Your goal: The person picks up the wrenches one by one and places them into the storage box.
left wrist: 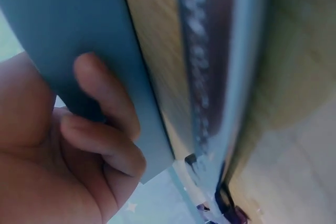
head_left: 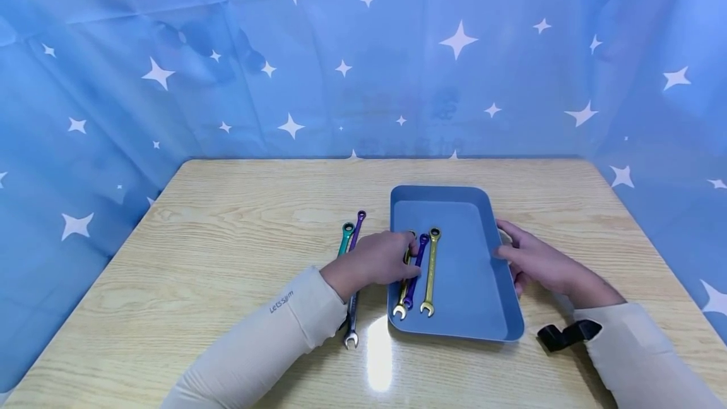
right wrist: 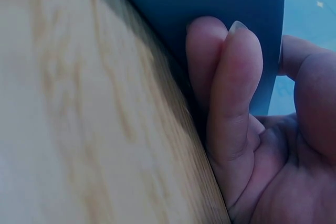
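The leftmost gold wrench (head_left: 404,292) lies inside the blue tray (head_left: 466,257) by its left wall, roughly lined up with the purple wrench (head_left: 414,286) and the other gold wrench (head_left: 431,270), presumably for order; it looks glossy, open end nearest me. My left hand (head_left: 383,259) partly covers it, and I can't tell whether I'm pinching or merely touching it. My right hand (head_left: 536,260) grips the tray's right wall, likely to steady it; outside, left, lies the green wrench (head_left: 345,238)

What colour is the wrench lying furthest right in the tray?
The rightmost wrench in the tray is yellow-gold; the head view shows it best.
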Action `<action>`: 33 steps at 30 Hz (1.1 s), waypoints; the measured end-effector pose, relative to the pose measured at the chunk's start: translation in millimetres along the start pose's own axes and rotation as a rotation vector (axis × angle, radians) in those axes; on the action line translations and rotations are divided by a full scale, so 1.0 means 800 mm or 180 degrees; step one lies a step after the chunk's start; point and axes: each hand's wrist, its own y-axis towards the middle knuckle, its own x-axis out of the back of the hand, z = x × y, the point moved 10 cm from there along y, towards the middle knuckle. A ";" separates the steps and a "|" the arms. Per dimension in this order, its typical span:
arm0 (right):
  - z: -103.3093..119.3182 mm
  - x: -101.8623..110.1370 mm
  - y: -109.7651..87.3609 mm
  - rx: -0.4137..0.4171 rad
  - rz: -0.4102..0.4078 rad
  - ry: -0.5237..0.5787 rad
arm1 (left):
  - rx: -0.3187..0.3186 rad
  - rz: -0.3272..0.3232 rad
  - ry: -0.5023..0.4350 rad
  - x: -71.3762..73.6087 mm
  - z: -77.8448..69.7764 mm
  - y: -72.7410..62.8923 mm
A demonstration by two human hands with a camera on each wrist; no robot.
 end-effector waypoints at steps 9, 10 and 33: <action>0.000 0.000 -0.001 -0.0021 0.0017 0.0026 | -0.0228 -0.0386 -0.0289 0.031 0.000 -0.014; 0.000 0.000 -0.001 -0.0023 0.0016 0.0025 | -0.0248 -0.0465 -0.0333 0.037 0.001 -0.016; 0.000 0.001 0.000 0.0005 0.0004 -0.0010 | 0.0234 -0.0988 -0.0606 0.067 0.071 -0.024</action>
